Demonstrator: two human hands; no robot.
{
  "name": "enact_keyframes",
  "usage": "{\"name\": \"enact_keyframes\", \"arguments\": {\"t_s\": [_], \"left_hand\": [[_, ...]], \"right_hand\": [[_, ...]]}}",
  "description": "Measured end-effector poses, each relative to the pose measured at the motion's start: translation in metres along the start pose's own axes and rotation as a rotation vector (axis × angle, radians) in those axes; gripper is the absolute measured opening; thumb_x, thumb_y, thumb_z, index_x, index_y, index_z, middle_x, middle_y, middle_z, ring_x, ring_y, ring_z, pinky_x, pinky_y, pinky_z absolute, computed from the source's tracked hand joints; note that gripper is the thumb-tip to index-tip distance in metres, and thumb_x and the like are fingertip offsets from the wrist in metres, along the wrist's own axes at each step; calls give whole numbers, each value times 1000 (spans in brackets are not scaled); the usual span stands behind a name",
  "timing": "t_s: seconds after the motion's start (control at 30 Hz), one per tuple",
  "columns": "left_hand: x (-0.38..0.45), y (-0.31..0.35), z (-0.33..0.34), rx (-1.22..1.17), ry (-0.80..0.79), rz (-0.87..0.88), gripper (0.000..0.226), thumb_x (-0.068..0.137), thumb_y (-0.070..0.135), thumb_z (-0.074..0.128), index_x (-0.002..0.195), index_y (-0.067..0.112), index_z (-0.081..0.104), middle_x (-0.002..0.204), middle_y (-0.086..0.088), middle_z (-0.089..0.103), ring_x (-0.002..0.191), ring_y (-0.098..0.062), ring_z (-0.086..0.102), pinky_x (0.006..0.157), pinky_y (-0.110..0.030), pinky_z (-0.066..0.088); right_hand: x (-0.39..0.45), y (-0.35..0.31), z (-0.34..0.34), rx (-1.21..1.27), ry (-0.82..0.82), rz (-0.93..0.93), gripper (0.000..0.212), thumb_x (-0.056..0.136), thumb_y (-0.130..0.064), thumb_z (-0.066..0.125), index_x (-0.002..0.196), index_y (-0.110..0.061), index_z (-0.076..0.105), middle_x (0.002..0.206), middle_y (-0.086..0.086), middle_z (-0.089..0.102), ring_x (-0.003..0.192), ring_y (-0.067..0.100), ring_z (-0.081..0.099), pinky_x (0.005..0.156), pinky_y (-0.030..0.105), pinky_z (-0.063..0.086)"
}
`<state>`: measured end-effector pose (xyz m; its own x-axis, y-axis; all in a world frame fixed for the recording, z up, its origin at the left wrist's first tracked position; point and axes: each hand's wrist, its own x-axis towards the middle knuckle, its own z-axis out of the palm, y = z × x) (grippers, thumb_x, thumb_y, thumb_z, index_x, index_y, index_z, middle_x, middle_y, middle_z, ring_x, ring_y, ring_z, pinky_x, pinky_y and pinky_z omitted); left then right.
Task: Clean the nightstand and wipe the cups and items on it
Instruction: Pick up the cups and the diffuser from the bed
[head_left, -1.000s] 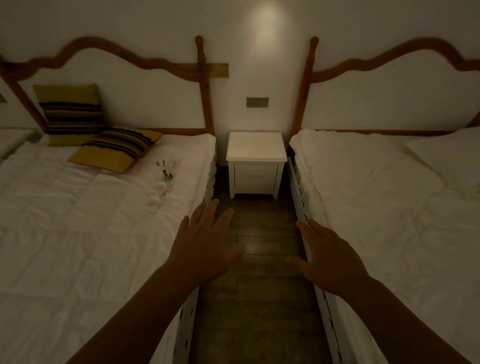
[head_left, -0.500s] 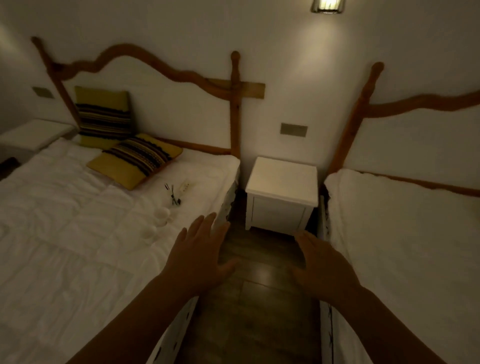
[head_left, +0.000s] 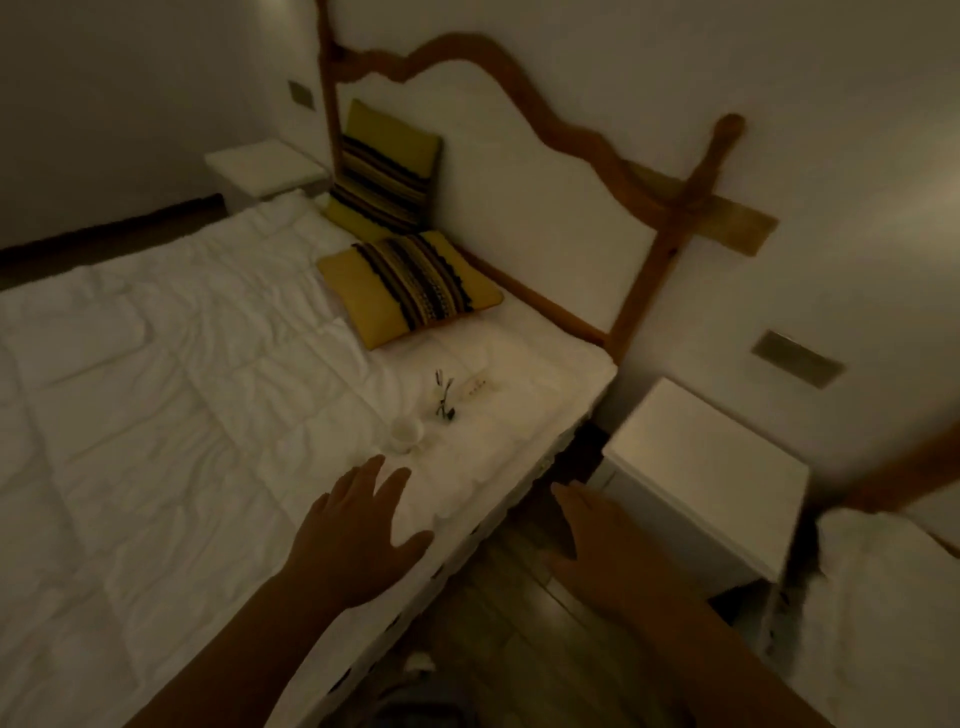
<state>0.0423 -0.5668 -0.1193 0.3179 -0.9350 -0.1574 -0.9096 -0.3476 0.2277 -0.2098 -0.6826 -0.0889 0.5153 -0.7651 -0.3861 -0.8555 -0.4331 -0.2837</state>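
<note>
A white bed fills the left and middle of the view, its quilt rumpled, with a curved wooden headboard against the wall. The white nightstand stands just right of the bed's head corner, on the wood floor, its top bare. The edge of a second bed shows at the far right. Two yellow striped pillows sit at the head of the bed: one upright against the headboard, one flat before it. The left hand hovers over the bed's near edge, grip open with fingers spread, holding nothing. The right hand is over the floor beside the nightstand, fingers straight, empty. On the quilt just past the left fingertips sits a white cup; near it lie a small dark item, too blurred to name, and a small white strip.
</note>
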Motion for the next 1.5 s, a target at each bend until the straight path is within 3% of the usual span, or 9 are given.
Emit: {"name": "enact_keyframes", "arguments": {"t_s": [0.2, 0.4, 0.77, 0.93, 1.03, 1.2, 1.37, 1.5], "left_hand": [[66, -45, -11, -34, -22, -149, 88, 79, 77, 37, 150, 29, 15, 160, -4, 14, 144, -26, 21, 111, -47, 32], [118, -61, -13, -110, 83, -290, 86, 79, 75, 40, 148, 25, 27, 157, -10, 23, 144, -33, 18, 113, -50, 26], [167, -53, 60, -230, 67, -829, 79, 85, 59, 55, 148, 23, 24, 157, -12, 19, 144, -35, 17, 111, -53, 28], [195, -34, 119, -379, 42, -974, 81, 83, 61, 54, 148, 24, 22, 158, -11, 17, 144, -32, 17, 109, -52, 30], [212, -34, 150, -421, 20, -1000, 86, 79, 69, 49, 148, 26, 20, 158, -10, 17, 144, -31, 17, 110, -52, 29], [253, -73, 201, -362, 52, -991, 91, 73, 75, 43, 147, 29, 18, 159, -12, 13, 145, -35, 13, 110, -55, 28], [291, -111, 245, -263, 134, -999, 90, 75, 68, 57, 148, 29, 19, 159, -16, 0, 145, -38, -5, 114, -57, 8], [312, -128, 275, -275, 102, -957, 95, 74, 64, 63, 149, 32, 14, 160, -14, -4, 146, -38, -6, 114, -55, 10]], "right_hand": [[111, -30, -24, -124, -60, -149, 84, 88, -61, 48, 152, -29, 4, 161, 0, 6, 145, 25, 12, 116, 43, 20], [208, -52, -32, -198, -142, -315, 83, 88, -60, 49, 152, -25, 10, 159, 3, 13, 143, 25, 19, 114, 44, 26], [377, -63, 11, -359, -304, -627, 82, 84, -55, 59, 149, -24, 20, 156, 5, 25, 138, 28, 30, 106, 47, 37], [431, -50, 54, -387, -403, -619, 82, 84, -55, 59, 149, -23, 19, 156, 5, 23, 137, 28, 31, 103, 46, 38], [453, -51, 85, -350, -413, -614, 84, 83, -54, 60, 148, -23, 18, 155, 6, 23, 136, 29, 30, 102, 47, 39], [490, -60, 152, -278, -289, -610, 88, 80, -53, 65, 147, -27, 14, 159, 7, 11, 143, 30, 15, 102, 48, 38], [520, -69, 204, -303, -164, -668, 89, 78, -49, 69, 146, -28, 16, 159, 9, 3, 145, 34, 6, 99, 50, 41], [540, -71, 229, -307, -164, -660, 92, 78, -47, 70, 147, -32, 12, 160, 6, -3, 145, 34, 2, 96, 49, 44]]}}
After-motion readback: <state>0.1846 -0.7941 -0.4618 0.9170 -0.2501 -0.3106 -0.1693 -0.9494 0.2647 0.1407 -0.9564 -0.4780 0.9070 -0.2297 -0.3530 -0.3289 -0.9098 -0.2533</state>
